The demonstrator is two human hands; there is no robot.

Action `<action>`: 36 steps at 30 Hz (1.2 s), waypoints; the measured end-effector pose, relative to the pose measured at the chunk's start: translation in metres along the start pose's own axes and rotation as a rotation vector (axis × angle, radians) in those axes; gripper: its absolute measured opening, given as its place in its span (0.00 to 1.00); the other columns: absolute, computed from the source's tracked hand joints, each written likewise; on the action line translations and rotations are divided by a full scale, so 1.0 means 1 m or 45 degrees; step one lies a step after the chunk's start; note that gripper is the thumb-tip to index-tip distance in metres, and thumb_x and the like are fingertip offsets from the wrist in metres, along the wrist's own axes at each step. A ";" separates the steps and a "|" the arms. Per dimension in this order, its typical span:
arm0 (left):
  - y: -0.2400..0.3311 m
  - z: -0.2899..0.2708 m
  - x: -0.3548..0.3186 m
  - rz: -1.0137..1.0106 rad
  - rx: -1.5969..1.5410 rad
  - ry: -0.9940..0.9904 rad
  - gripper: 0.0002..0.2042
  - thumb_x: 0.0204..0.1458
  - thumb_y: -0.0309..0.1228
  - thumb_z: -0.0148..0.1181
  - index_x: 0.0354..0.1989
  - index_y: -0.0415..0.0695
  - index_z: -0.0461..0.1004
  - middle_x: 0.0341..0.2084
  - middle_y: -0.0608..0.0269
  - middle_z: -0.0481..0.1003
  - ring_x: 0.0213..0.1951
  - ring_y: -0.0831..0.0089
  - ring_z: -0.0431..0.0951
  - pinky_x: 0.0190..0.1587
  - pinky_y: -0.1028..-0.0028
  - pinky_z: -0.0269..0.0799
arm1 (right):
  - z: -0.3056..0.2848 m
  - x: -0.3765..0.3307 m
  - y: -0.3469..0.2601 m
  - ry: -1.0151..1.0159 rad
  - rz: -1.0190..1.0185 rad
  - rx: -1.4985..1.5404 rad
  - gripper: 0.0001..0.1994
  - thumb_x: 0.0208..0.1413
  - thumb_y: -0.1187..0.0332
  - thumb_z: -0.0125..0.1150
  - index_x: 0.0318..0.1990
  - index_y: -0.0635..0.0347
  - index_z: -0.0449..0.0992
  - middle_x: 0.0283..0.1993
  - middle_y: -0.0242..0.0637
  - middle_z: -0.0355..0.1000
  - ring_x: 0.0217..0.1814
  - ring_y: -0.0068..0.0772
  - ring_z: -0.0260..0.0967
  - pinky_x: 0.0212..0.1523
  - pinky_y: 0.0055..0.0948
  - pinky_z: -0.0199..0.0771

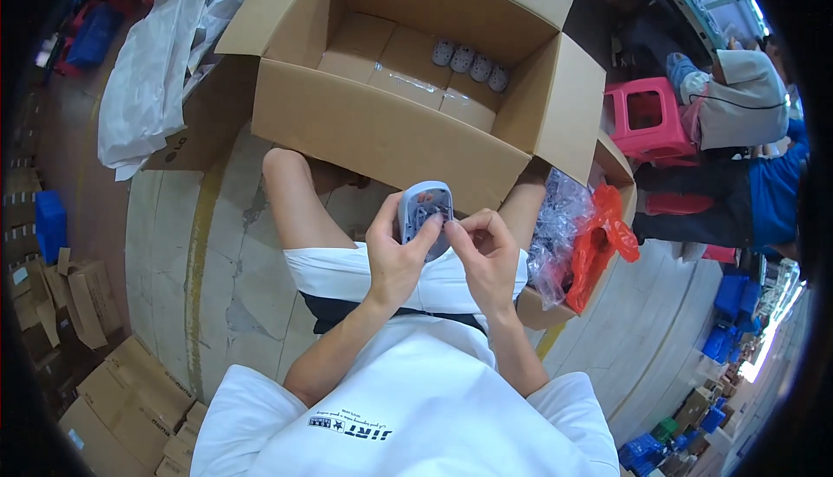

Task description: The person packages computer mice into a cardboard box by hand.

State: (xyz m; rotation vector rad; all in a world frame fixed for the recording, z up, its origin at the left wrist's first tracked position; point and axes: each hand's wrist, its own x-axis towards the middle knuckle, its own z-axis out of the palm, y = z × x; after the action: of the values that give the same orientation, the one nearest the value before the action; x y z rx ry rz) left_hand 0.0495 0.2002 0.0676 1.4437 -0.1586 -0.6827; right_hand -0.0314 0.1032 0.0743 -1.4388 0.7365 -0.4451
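Seated packer, seen from above. Left hand (395,256) and right hand (486,251) both grip a small grey-blue plastic device (424,210) above the lap, apparently inspecting it. Beyond, an open cardboard carton (364,121) holds four similar pieces (470,62).

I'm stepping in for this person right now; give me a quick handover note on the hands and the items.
Left hand: grip on the small grey-blue device, held over the lap.
Right hand: fingertips pinching at the device's lower edge.
Open cardboard box in front: four similar pieces lie in a row at its back, the rest of its floor bare.
Clear and red bags sit in a carton on the right.
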 end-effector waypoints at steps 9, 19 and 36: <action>-0.004 0.005 0.001 -0.066 -0.265 0.033 0.14 0.54 0.23 0.57 0.49 0.38 0.67 0.36 0.55 0.78 0.38 0.69 0.80 0.41 0.76 0.77 | -0.006 -0.011 0.000 0.105 -0.187 -0.206 0.05 0.50 0.79 0.64 0.32 0.65 0.73 0.29 0.31 0.66 0.25 0.19 0.59 0.24 0.18 0.62; -0.013 0.018 -0.005 0.056 -0.085 0.093 0.12 0.56 0.27 0.57 0.48 0.40 0.66 0.35 0.61 0.74 0.34 0.76 0.75 0.38 0.79 0.72 | 0.001 -0.016 -0.005 0.184 -0.431 -0.641 0.04 0.50 0.79 0.64 0.32 0.66 0.75 0.29 0.32 0.68 0.24 0.19 0.60 0.23 0.17 0.61; -0.008 0.014 -0.002 0.040 -0.055 0.002 0.14 0.56 0.28 0.57 0.49 0.40 0.65 0.37 0.60 0.73 0.35 0.75 0.74 0.40 0.77 0.72 | -0.006 -0.013 -0.007 0.149 -0.377 -0.569 0.03 0.48 0.81 0.64 0.29 0.67 0.75 0.28 0.31 0.67 0.21 0.19 0.55 0.20 0.18 0.57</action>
State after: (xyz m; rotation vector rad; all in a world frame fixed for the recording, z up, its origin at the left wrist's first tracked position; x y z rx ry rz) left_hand 0.0381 0.1894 0.0628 1.3975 -0.1642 -0.6552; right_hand -0.0439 0.1065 0.0834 -1.9687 0.7476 -0.6231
